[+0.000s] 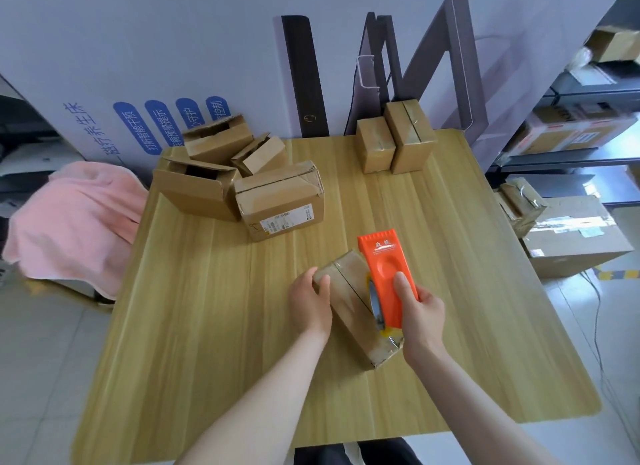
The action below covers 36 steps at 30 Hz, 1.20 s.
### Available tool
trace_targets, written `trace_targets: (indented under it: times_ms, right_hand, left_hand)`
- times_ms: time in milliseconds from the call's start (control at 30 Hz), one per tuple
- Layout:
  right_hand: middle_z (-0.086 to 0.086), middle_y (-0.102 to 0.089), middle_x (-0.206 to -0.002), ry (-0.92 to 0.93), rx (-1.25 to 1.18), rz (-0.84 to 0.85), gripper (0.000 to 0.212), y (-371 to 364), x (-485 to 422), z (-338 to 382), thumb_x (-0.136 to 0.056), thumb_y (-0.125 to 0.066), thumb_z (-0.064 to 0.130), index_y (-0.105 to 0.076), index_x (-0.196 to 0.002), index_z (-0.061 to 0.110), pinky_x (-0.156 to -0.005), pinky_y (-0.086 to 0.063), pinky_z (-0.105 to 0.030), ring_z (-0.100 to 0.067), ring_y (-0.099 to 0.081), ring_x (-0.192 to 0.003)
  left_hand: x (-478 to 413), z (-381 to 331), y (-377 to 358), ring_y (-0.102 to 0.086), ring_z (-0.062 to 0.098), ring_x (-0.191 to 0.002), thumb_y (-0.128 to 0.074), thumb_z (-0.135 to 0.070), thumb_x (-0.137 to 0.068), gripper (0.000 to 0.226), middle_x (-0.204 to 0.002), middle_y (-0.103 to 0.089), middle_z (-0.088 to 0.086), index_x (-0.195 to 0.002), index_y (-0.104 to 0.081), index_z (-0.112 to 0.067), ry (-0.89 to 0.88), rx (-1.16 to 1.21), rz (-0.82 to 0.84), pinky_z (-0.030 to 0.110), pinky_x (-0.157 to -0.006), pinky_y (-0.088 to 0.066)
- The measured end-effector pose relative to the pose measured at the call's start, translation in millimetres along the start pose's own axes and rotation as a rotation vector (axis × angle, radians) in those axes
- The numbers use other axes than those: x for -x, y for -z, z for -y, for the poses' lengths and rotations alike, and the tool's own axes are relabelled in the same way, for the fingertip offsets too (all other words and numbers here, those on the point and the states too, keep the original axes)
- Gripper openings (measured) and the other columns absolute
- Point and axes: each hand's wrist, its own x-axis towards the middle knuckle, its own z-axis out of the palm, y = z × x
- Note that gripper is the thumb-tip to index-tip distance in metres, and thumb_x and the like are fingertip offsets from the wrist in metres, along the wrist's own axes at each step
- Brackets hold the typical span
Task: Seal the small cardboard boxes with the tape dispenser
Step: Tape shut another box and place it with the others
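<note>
At the near edge of a pale wooden worktop (pixel 207 326), two bare forearms reach in from below. The left hand (pixel 309 302) is curled around the left side of a small cardboard box (pixel 349 309), which lies slanted on the worktop, and pins it in place. The right hand (pixel 420 309) is wrapped around an orange tape dispenser (pixel 388 277), thumb pressed into the hollow on its top. The dispenser rests along the right half of the box lid, and its roll of clear tape (pixel 375 300) shows underneath, just right of the seam between the flaps.

The near corner of this box looks crumpled, with shiny tape bunched there. That suggests the likely trouble: if the dispenser is drawn along at an angle to the seam, the strip could miss the gap or wrinkle, and if the left hand loosens, the light box could slide with the pull (the worktop looks smooth).

Farther back on the left sits a cluster of four boxes: a taped box with a shipping label (pixel 282 201) in front, and open-flapped boxes (pixel 201 187) behind and beside it, apparently awaiting sealing. At the far right edge, two closed boxes (pixel 394 142) stand touching. Beyond the worktop are a pink cloth (pixel 76 222) at left and shelves of cartons (pixel 575 129) at right.
</note>
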Motion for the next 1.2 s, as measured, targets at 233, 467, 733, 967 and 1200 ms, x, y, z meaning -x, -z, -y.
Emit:
trace_targets:
  times_ms: [233, 467, 733, 967, 1200]
  right_hand:
    - [-0.020, -0.053, -0.064, -0.007, -0.027, 0.032, 0.066, -3.4, 1.3, 2.6, -0.083, -0.065, 0.049, -0.052, -0.079, -0.015, -0.057, -0.046, -0.050, -0.032, -0.050, -0.058]
    - [-0.014, -0.058, -0.058, -0.017, -0.082, 0.014, 0.049, -3.3, -4.5, 8.1, -0.090, -0.065, 0.040, -0.057, -0.069, -0.004, -0.050, -0.047, -0.032, -0.024, -0.055, -0.050]
    - [0.011, -0.049, -0.041, 0.104, -0.196, -0.063, 0.042, 31.4, -15.4, 28.8, -0.093, -0.062, 0.033, -0.052, -0.058, 0.011, -0.036, -0.034, -0.011, -0.003, -0.043, -0.034]
    - [-0.002, -0.058, -0.053, 0.196, -0.088, 0.124, 0.032, 41.6, -6.8, 44.3, -0.088, -0.068, 0.030, -0.063, -0.067, 0.008, -0.042, -0.049, -0.027, -0.018, -0.055, -0.045]
    - [-0.007, -0.063, -0.053, 0.316, 0.098, 0.323, 0.020, 35.1, 9.5, 60.7, -0.077, -0.066, 0.037, -0.072, -0.078, 0.018, -0.039, -0.050, -0.035, -0.027, -0.060, -0.043]
  left_hand:
    - [-7.9, 8.3, 18.4, -0.055, 0.013, -0.084, -0.049, -0.040, -0.096, 0.022, -0.100, -0.060, -0.003, -0.096, -0.057, -0.020, -0.054, -0.157, 0.115, 0.028, -0.064, -0.041]
    - [39.6, 21.0, 19.5, -0.051, 0.018, -0.117, -0.051, -0.028, -0.096, 0.036, -0.127, -0.054, -0.001, -0.130, -0.050, -0.013, -0.065, -0.097, -0.021, 0.032, -0.086, -0.045]
    - [1.1, -64.7, -3.3, -0.044, 0.018, -0.127, -0.055, -0.031, -0.093, 0.033, -0.129, -0.055, -0.003, -0.124, -0.053, -0.019, -0.777, -0.563, 0.637, 0.043, -0.116, -0.021]
    - [-6.2, -20.4, 20.6, -0.053, 0.022, -0.112, -0.046, -0.062, -0.088, 0.055, -0.118, -0.062, -0.001, -0.126, -0.056, -0.024, -0.237, -0.579, 0.219, 0.037, -0.090, -0.038]
    - [-20.0, -28.5, 68.0, -0.059, 0.013, -0.102, -0.056, -0.033, -0.092, 0.028, -0.115, -0.066, -0.002, -0.115, -0.063, -0.019, 0.048, 0.143, 0.129, 0.026, -0.084, -0.046]
